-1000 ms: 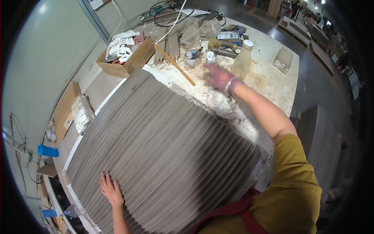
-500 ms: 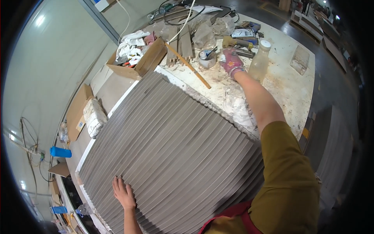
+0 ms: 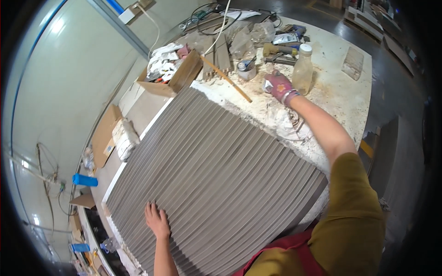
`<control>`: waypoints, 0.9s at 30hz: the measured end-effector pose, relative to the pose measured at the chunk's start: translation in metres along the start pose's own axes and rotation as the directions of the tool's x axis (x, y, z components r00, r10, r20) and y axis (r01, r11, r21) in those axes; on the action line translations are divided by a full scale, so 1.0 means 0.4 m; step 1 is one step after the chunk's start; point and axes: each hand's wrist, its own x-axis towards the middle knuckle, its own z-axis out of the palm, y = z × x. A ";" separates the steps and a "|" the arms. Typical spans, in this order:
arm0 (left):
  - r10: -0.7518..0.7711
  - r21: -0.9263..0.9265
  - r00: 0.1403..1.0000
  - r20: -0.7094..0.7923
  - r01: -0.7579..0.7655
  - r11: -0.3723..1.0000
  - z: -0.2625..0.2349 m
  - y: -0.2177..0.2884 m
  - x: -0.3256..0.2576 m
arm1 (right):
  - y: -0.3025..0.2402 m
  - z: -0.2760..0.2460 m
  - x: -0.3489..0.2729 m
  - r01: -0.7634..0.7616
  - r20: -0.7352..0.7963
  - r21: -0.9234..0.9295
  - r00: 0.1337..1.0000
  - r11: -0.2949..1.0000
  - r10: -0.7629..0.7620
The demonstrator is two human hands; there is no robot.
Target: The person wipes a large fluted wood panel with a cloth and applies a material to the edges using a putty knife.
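Grey strips (image 3: 216,170), laid side by side in a wide ribbed layer, cover most of the near table. My bare left hand (image 3: 157,221) rests on them with its fingers apart and holds nothing. Past their far right edge, my right hand (image 3: 280,87) wears a pinkish-purple glove. Its fingers are closed around a small silvery-white piece (image 3: 267,86), mostly hidden by the glove and too small to name. Right beside that hand stands a cloudy plastic bottle (image 3: 302,71) with a white cap. A small tub (image 3: 247,71) with tools in it is to the hand's left.
Behind the strips stands a cardboard box (image 3: 184,73) of rags, with a wooden stick (image 3: 228,80) to its right. A yellow-handled tool (image 3: 278,49) lies beyond my right hand. Crumpled white plastic (image 3: 290,122) sits beside the strips. At the left are a wrapped bundle (image 3: 125,140) and a blue bottle (image 3: 85,180).
My right hand has come back toward me from near the yellow-handled tool, with the silvery-white piece in it. My left hand stays on the strips. The whole view has shifted slightly.
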 end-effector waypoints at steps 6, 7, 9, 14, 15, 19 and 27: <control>0.189 0.007 0.975 -0.120 -0.190 0.982 -0.047 0.146 -0.002 | -0.320 -0.273 -0.207 0.139 0.176 0.306 0.964 0.942 -0.200; 0.239 -0.235 0.963 -0.126 -0.263 0.936 -0.063 0.258 0.006 | -0.357 -0.302 -0.246 0.196 0.206 0.384 0.934 0.902 -0.291; 0.345 -0.417 0.933 -0.101 -0.355 0.837 -0.122 0.545 -0.010 | -0.399 -0.333 -0.323 0.269 0.245 0.513 0.864 0.815 -0.440; 0.232 -0.759 0.950 0.209 0.008 0.651 -0.152 0.826 -0.066 | -0.464 -0.343 -0.458 0.307 0.363 0.594 0.723 0.743 -0.588; 0.278 -0.771 0.904 0.323 0.082 0.631 -0.157 0.822 -0.078 | -0.461 -0.346 -0.468 0.342 0.360 0.602 0.691 0.722 -0.627; 0.587 -0.824 0.600 0.544 0.248 0.509 -0.156 0.762 -0.123 | -0.434 -0.366 -0.493 0.465 0.237 0.762 0.449 0.452 -0.862; 0.263 -0.840 0.798 0.542 0.501 0.210 -0.051 0.648 -0.166 | -0.251 -0.289 -0.216 0.233 0.368 0.440 0.834 0.867 -0.410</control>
